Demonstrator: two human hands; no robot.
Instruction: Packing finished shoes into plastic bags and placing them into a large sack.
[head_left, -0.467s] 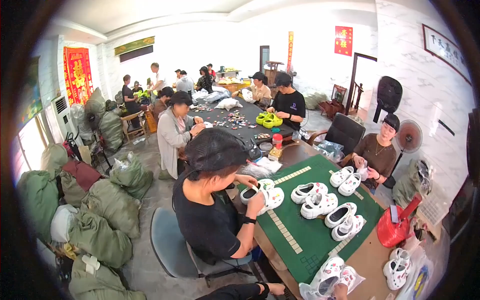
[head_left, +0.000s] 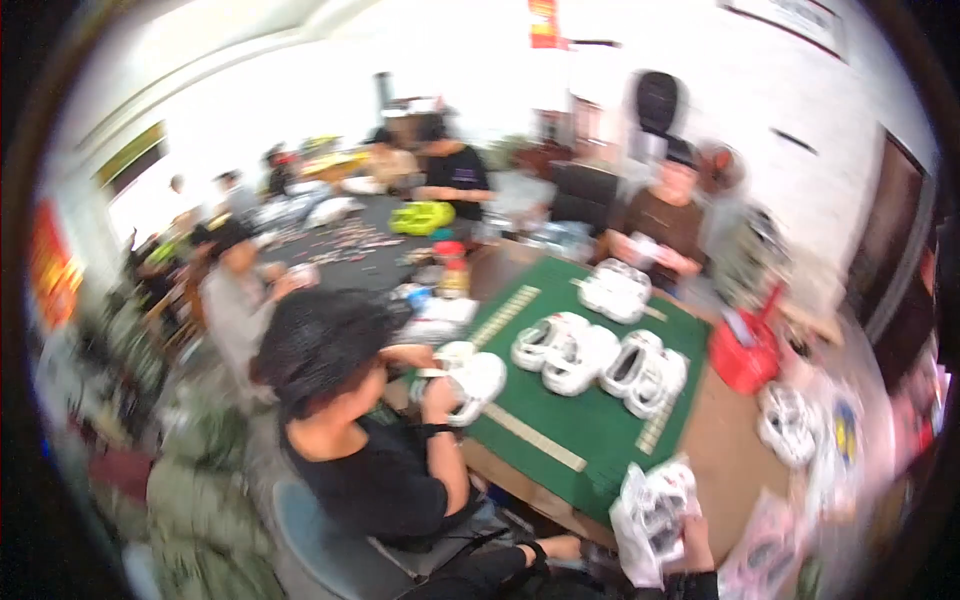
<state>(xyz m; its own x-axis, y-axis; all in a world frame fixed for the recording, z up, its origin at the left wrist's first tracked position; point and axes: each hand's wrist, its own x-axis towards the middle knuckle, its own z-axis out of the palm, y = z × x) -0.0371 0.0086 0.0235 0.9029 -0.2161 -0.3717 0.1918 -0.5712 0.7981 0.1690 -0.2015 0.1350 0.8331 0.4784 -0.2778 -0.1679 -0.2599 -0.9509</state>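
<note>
Near the green felt mat (head_left: 590, 425), our right hand (head_left: 695, 545) clasps a clear plastic bag of white shoes (head_left: 648, 515), seemingly mid-packing; our left hand (head_left: 560, 548), its grip too blurred to tell, likely needs to steady it.

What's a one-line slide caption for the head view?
Blurred workshop: own hand grips a bagged white shoe beside a green mat lined with white shoes; seated co-worker handles another.
</note>
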